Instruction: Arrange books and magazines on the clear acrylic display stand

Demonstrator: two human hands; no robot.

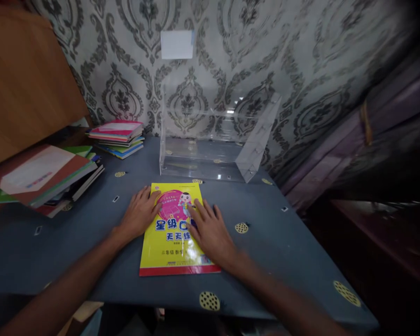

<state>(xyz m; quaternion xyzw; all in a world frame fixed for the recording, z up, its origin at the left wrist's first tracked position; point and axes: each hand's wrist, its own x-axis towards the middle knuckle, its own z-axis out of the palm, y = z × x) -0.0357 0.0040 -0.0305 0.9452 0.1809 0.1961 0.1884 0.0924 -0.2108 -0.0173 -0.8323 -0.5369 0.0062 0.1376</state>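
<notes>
Yellow book (171, 252) lies on the worktop (283, 242), your left hand (139, 214) and right hand (213, 233) spread upon its opposite sides.

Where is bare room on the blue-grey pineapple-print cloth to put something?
Widest: the cloth between its right edge and the right hand. Smaller: between the left hand and the red-brown-topped book stack. Crowded: the left, with this and the pink-topped stack; the back, with the transparent plastic rack; the middle, with both hands on the yellow book.
</notes>
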